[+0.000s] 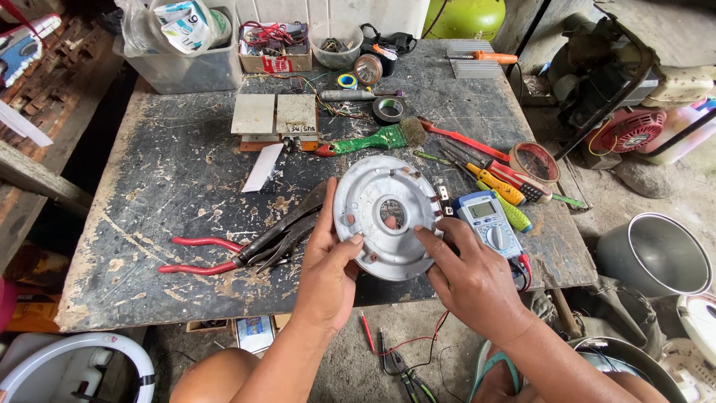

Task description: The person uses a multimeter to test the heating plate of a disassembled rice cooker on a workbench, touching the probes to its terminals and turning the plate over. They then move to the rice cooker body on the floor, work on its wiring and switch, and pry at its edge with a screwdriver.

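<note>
A round grey metal plate [373, 195] with a central hole and several rusty studs is held tilted over the near edge of the worn black table [171, 186]. My left hand [328, 265] grips its lower left rim, thumb on the face. My right hand [466, 276] holds its lower right rim, fingers on the face. A blue multimeter [488, 222] lies just right of the plate, with red and black leads hanging below. Red-handled pliers [224, 254] lie to the left, touching my left hand's side.
Screwdrivers [496, 186], a green-handled brush [373, 139], tape rolls [388, 109], a small box unit [274, 119] and plastic tubs [186, 60] crowd the table's far half. A metal pot [656, 254] and a red engine [626, 130] stand on the right floor. More pliers [399, 369] lie between my knees.
</note>
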